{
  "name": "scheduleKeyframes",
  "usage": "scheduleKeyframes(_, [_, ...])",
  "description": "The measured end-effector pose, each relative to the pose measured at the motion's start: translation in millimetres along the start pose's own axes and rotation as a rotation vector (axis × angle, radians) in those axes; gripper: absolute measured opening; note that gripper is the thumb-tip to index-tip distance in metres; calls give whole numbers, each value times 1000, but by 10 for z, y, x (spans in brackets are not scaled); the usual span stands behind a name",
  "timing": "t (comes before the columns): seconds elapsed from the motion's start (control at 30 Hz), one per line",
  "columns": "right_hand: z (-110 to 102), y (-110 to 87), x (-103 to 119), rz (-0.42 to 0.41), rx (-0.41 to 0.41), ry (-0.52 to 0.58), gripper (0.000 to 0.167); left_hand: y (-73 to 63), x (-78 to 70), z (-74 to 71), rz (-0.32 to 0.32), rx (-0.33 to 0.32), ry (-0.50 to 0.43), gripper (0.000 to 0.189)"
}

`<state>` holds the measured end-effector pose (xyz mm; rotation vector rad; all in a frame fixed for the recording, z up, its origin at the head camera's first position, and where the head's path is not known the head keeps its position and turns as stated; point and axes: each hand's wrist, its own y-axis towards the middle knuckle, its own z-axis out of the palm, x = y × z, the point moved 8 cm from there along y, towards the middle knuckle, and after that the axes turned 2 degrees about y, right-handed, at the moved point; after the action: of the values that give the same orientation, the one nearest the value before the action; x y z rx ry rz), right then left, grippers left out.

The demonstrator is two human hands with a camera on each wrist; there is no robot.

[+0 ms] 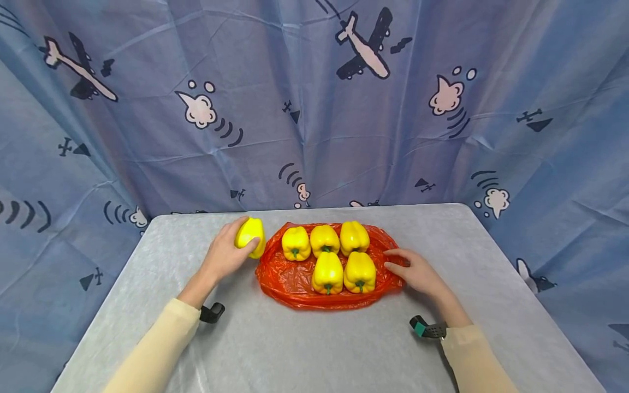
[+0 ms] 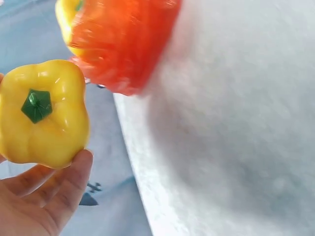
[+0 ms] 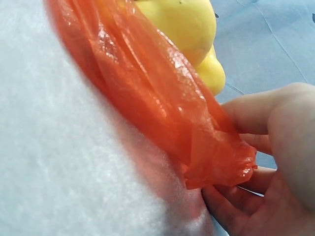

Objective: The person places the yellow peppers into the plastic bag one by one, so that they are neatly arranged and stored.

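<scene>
My left hand (image 1: 227,255) holds a yellow bell pepper (image 1: 254,238) between thumb and fingers, just off the left edge of a red plastic bag (image 1: 290,281). Seen in the left wrist view, this pepper (image 2: 59,118) has its green stem facing the camera. Several more yellow bell peppers (image 1: 328,273) sit in two rows on the spread-open bag, most with stems toward me. At the bag's right edge, my right hand (image 1: 417,273) holds the rim. The right wrist view has the crumpled bag edge (image 3: 216,162) between thumb and fingers; some fingertips are hidden.
A grey-white cloth-covered table (image 1: 314,349) lies under everything. Behind it hangs a blue curtain (image 1: 245,109) printed with planes and clouds, close to the table's far edge. The bag's left part (image 1: 282,273) shows bare red plastic.
</scene>
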<state>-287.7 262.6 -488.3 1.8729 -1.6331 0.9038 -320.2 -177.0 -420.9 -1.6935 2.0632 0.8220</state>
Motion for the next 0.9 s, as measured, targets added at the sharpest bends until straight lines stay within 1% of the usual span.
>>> scheduleKeyframes(0.17, [1,-2,8,-1,1,2,46,-47,-151,-31,31,-19,-25,68])
scheduleKeyframes(0.27, [-1,-2,9,-1,1,2,46,-84,-249,-15,51,-15,-37,67])
scheduleKeyframes(0.43, [-2,-3,6,-1,1,2,47,-147,-380,39,82,-11,-29,66])
scheduleKeyframes(0.63, [-10,-11,12,-12,-9,6,47,-211,-472,115,105,-6,-39,65])
scheduleKeyframes(0.9, [-7,-14,13,-3,-13,4,45,-300,-563,247,124,14,-54,67])
